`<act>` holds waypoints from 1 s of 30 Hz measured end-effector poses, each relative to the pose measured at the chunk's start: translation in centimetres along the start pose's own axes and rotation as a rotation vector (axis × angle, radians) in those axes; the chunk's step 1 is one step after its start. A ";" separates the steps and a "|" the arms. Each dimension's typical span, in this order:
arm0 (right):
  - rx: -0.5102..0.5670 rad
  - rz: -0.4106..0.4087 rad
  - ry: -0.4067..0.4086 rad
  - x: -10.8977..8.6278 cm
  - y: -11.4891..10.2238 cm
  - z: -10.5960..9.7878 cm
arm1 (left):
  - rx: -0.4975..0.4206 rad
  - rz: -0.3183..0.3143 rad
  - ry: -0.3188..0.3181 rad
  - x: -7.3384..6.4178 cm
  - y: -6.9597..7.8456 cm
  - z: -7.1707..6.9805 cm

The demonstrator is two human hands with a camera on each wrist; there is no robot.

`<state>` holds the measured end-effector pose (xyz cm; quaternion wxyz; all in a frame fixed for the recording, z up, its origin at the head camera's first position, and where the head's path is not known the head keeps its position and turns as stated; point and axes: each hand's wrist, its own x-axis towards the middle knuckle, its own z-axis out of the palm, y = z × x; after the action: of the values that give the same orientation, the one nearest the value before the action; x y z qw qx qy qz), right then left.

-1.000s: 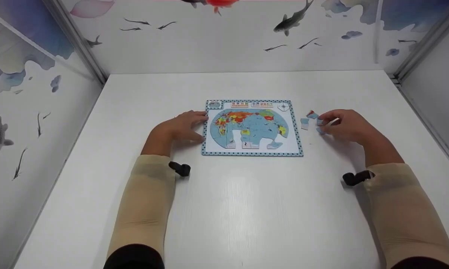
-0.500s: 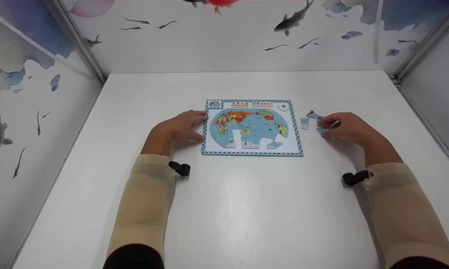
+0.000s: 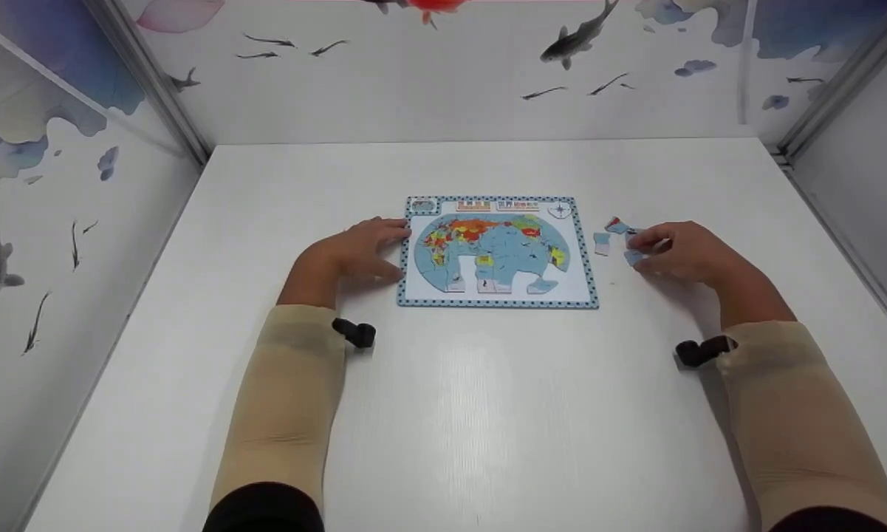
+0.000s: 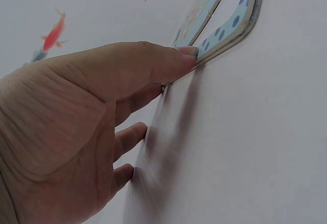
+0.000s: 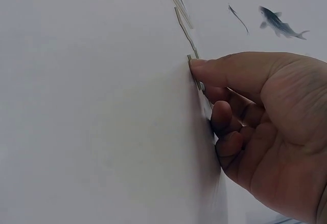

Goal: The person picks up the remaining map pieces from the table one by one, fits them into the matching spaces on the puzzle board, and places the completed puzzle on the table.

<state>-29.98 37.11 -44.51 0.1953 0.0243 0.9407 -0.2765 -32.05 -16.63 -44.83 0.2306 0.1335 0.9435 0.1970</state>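
A world map jigsaw puzzle board (image 3: 498,301) with a blue dotted border lies flat, its map partly filled, with white gaps along the lower part. My left hand (image 3: 358,251) rests at the board's left edge. In the left wrist view, the left thumb (image 4: 168,63) touches the rim while the other fingers reach down to the table. Right of the board, my right hand (image 3: 679,250) has thumb and forefinger at a small blue puzzle piece (image 3: 633,258). The right wrist view shows the thumb (image 5: 214,71) against this thin piece and the other fingers curled; the fingers partly hide the piece.
Loose puzzle pieces lie beside the right hand: a blue and white piece (image 3: 602,244) and a blue piece with red (image 3: 617,225). The white table (image 3: 487,414) is bounded by a back wall (image 3: 450,96) and side walls printed with fish.
The right hand has shifted slightly toward the person, staying at the loose pieces. The left hand and the board have not visibly moved.
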 end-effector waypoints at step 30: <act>-0.050 -0.060 0.038 -0.8 -1.5 -0.5 | 0.009 0.019 -0.020 0.2 -0.3 -0.2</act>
<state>-29.66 36.16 -43.10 0.1698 -0.0035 0.9511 -0.2579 -32.36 -16.84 -44.91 0.2374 0.1454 0.9408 0.1935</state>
